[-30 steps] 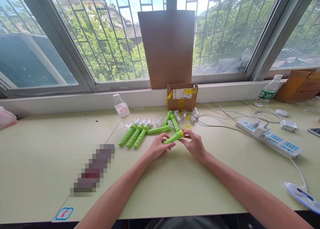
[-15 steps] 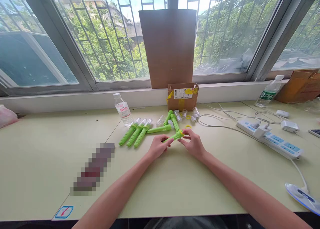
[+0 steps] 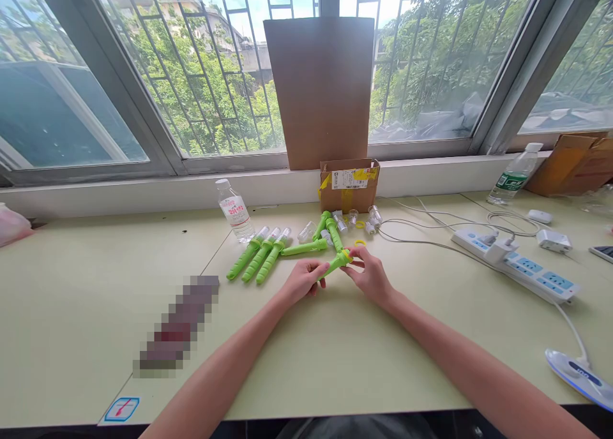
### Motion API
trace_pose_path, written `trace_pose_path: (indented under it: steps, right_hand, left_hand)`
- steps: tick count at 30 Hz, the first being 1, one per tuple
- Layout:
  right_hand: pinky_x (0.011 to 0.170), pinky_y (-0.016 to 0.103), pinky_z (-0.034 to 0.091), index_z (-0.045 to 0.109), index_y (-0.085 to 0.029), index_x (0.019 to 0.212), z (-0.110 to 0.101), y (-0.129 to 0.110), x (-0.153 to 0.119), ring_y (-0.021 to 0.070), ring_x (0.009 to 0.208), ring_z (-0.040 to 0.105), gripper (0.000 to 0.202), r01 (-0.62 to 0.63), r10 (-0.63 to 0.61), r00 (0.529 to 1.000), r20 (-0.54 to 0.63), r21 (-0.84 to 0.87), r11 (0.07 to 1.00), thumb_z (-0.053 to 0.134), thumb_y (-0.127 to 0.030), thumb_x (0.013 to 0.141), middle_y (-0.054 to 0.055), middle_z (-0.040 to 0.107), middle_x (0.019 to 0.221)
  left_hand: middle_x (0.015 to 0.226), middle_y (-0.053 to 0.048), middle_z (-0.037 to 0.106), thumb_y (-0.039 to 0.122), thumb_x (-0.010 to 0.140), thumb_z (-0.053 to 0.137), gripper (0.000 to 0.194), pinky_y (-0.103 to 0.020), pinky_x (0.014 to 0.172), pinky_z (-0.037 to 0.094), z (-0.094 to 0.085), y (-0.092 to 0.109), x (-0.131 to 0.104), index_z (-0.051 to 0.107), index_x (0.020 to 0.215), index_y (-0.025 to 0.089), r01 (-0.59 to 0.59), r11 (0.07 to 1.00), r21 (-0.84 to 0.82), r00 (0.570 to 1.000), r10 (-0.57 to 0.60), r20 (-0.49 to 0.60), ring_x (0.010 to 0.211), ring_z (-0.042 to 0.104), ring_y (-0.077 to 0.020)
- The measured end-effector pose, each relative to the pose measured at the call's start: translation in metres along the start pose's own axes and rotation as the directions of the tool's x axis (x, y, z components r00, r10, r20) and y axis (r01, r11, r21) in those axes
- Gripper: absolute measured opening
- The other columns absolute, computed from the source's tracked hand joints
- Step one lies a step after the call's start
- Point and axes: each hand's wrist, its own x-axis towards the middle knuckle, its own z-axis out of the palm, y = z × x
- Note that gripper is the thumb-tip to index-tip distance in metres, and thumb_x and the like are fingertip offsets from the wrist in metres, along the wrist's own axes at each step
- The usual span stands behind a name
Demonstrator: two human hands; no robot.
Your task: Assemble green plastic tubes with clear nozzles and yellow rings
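My left hand (image 3: 302, 281) is closed round a green plastic tube (image 3: 332, 265), which slants up to the right. At the tube's upper end sits a yellow ring (image 3: 347, 256), pinched by the fingers of my right hand (image 3: 368, 275). Just beyond lie more green tubes (image 3: 305, 247), one of them reaching close to the held tube's end. To the left, several green tubes with clear caps (image 3: 258, 263) rest side by side. Loose clear caps (image 3: 306, 232) and another yellow ring (image 3: 359, 242) lie behind my hands.
A small cardboard box (image 3: 327, 200) stands by the window sill. Water bottles (image 3: 235, 213) are at the left and far right. Cables run to a white power strip (image 3: 520, 267) on the right. A blurred dark object (image 3: 179, 324) lies at the left.
My left hand's fingers have shifted slightly on the green tube, baring more of it. My right hand stays at the yellow ring.
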Motion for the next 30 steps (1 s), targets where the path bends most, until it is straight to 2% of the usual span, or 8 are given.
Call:
trace_pose_path:
  steps: [3, 6, 9, 12, 19, 22, 25, 30]
  right_hand:
    - [0.080, 0.042, 0.059, 0.048, -0.022, 0.085, 0.000, -0.001, -0.001, 0.0217, 0.098, 0.064, 0.020, 0.004, -0.004, 1.000, -0.017, -0.008, 1.000, 0.064, -0.033, 0.078, 0.006, 0.064, 0.105]
    - [0.079, 0.041, 0.060, 0.050, -0.022, 0.082, 0.000, -0.001, -0.001, 0.0226, 0.099, 0.064, 0.020, 0.011, -0.011, 0.999, -0.032, -0.014, 1.000, 0.064, -0.035, 0.078, 0.006, 0.065, 0.103]
    - [0.079, 0.041, 0.060, 0.050, -0.022, 0.079, -0.001, -0.002, -0.001, 0.0231, 0.100, 0.064, 0.021, 0.011, -0.011, 0.999, -0.046, -0.002, 1.000, 0.066, -0.036, 0.076, 0.006, 0.066, 0.100]
    - [0.081, 0.040, 0.059, 0.051, -0.021, 0.080, -0.002, -0.002, -0.001, 0.0215, 0.094, 0.066, 0.022, -0.005, 0.005, 0.998, -0.059, 0.001, 1.000, 0.068, -0.034, 0.075, 0.007, 0.066, 0.101]
    - [0.077, 0.040, 0.060, 0.050, -0.022, 0.089, -0.002, 0.002, 0.000, 0.0189, 0.085, 0.066, 0.025, -0.025, 0.025, 1.000, 0.015, 0.002, 1.000, 0.067, -0.033, 0.075, 0.004, 0.063, 0.095]
    - [0.076, 0.041, 0.060, 0.051, -0.021, 0.084, -0.002, 0.004, 0.000, 0.0184, 0.082, 0.066, 0.021, -0.031, 0.031, 1.000, 0.006, -0.007, 1.000, 0.066, -0.034, 0.076, 0.004, 0.064, 0.095]
    - [0.076, 0.041, 0.060, 0.052, -0.021, 0.081, -0.001, 0.003, -0.001, 0.0185, 0.082, 0.066, 0.020, -0.027, 0.027, 1.000, -0.013, -0.023, 0.999, 0.066, -0.034, 0.076, 0.005, 0.065, 0.098]
    - [0.075, 0.039, 0.060, 0.052, -0.020, 0.082, -0.002, 0.000, -0.001, 0.0189, 0.084, 0.066, 0.021, -0.030, 0.029, 0.999, -0.026, -0.020, 0.999, 0.066, -0.033, 0.076, 0.006, 0.065, 0.099]
  left_hand:
    - [0.062, -0.001, 0.059, 0.055, 0.078, 0.054, 0.040, -0.019, 0.038, 0.034, 0.001, 0.000, -0.001, 0.059, 0.076, 0.015, -0.015, 1.000, 0.021, 1.000, 0.015, -0.020, 0.041, 0.045, -0.0067]
    - [0.072, 0.000, 0.062, 0.050, 0.070, 0.066, 0.039, -0.019, 0.040, 0.036, 0.005, -0.003, -0.001, 0.061, 0.090, 0.017, -0.091, 0.994, 0.055, 0.988, 0.097, -0.119, 0.045, 0.048, -0.0070]
    - [0.079, -0.002, 0.065, 0.046, 0.069, 0.069, 0.034, -0.021, 0.050, 0.043, 0.008, -0.008, 0.001, 0.065, 0.087, 0.017, -0.202, 0.971, 0.129, 0.949, 0.226, -0.219, 0.061, 0.055, -0.0114]
    - [0.078, -0.003, 0.067, 0.045, 0.074, 0.064, 0.032, -0.023, 0.058, 0.044, 0.010, -0.012, 0.002, 0.069, 0.087, 0.017, -0.243, 0.950, 0.195, 0.922, 0.289, -0.259, 0.067, 0.057, -0.0133]
    - [0.064, -0.001, 0.061, 0.048, 0.081, 0.054, 0.035, -0.021, 0.047, 0.038, 0.009, -0.008, -0.001, 0.067, 0.078, 0.016, -0.179, 0.959, 0.221, 0.956, 0.223, -0.190, 0.048, 0.050, -0.0089]
    - [0.063, 0.001, 0.061, 0.051, 0.079, 0.056, 0.036, -0.020, 0.040, 0.033, 0.007, -0.006, -0.001, 0.064, 0.088, 0.017, -0.125, 0.976, 0.179, 0.973, 0.156, -0.168, 0.040, 0.043, -0.0066]
    - [0.059, 0.004, 0.058, 0.049, 0.070, 0.066, 0.041, -0.018, 0.037, 0.031, 0.006, -0.005, -0.002, 0.058, 0.097, 0.019, -0.107, 0.982, 0.153, 0.979, 0.132, -0.159, 0.037, 0.040, -0.0055]
    - [0.064, 0.003, 0.060, 0.048, 0.070, 0.066, 0.035, -0.019, 0.037, 0.034, 0.007, -0.006, -0.002, 0.056, 0.082, 0.018, -0.097, 0.991, 0.087, 0.980, 0.111, -0.163, 0.037, 0.042, -0.0052]
